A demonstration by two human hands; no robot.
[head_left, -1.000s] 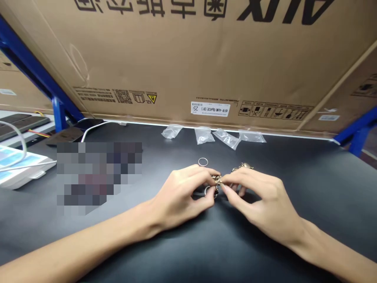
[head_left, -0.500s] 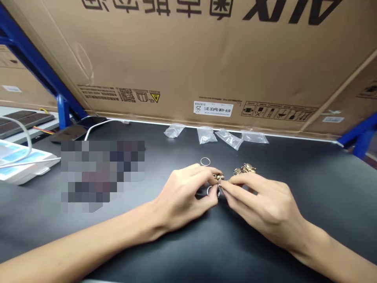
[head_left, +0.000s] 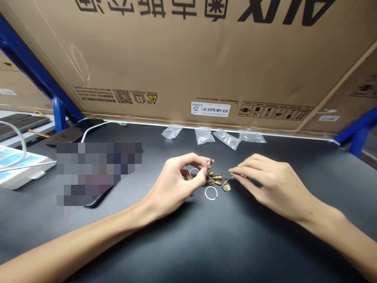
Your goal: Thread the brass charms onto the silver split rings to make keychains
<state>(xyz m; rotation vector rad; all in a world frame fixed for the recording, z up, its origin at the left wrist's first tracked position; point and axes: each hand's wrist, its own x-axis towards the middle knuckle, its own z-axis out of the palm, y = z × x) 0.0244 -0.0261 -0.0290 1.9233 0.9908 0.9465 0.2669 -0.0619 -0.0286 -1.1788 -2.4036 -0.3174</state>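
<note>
My left hand (head_left: 176,184) is closed, thumb and forefinger pinching the top of a brass-coloured keychain charm (head_left: 215,179), whose lower part hangs just past the fingertips. A split ring (head_left: 211,193) lies on the dark tabletop below it, and another ring (head_left: 194,173) shows partly behind the left thumb. To the right, my right hand (head_left: 265,182) has its fingertips pinched at the upper end of a small brass pendant (head_left: 226,186) with a rounded-square face. More brass metal shows under the right fingers, mostly hidden.
Several clear plastic bags (head_left: 204,135) lie along the back of the tabletop (head_left: 188,243), against a large cardboard box (head_left: 176,59). A blurred-out patch (head_left: 97,173) covers something dark at left. A white cable (head_left: 97,125), a white-and-blue box (head_left: 20,165) and blue frame posts (head_left: 59,112) stand beyond.
My hands have drawn apart from their touching position. The left has shifted left with the brass charm, and the pendant now shows at the right fingertips. The split ring below is more exposed.
</note>
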